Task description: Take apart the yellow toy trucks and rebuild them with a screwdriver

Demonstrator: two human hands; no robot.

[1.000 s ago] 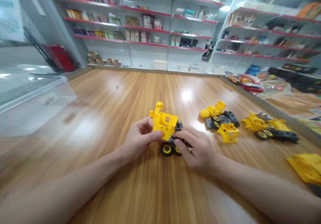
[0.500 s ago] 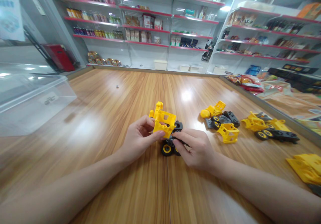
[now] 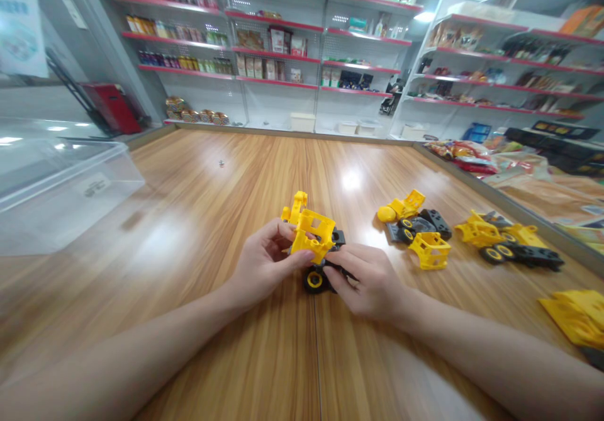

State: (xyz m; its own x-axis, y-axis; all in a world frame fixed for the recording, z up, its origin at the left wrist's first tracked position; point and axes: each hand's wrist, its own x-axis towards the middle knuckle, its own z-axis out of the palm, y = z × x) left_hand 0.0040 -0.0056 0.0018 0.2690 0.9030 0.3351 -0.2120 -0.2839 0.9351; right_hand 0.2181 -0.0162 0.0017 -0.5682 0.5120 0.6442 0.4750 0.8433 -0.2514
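In the middle of the table, my left hand [image 3: 267, 258] is closed on a yellow toy cab [image 3: 313, 232], thumb on its near side and fingers behind. The cab sits tilted over a black wheeled toy chassis [image 3: 315, 279], whose wheels have yellow hubs. My right hand [image 3: 365, 276] pinches the chassis from the right; its fingertips partly cover the black parts. A yellow arm-like piece [image 3: 297, 204] rises just behind the cab. Whether the cab is joined to the chassis I cannot tell.
To the right lie a partly built toy truck [image 3: 415, 223], a loose yellow cab [image 3: 429, 250], another toy truck [image 3: 509, 241] and yellow parts [image 3: 576, 314]. A clear plastic bin [image 3: 70, 194] stands at left. A tiny object [image 3: 221, 163] lies farther back. Shelves line the far wall.
The yellow cab has shifted slightly right and tilted in my left hand, showing more of its open frame. My right hand has barely moved and covers more of the near wheels.
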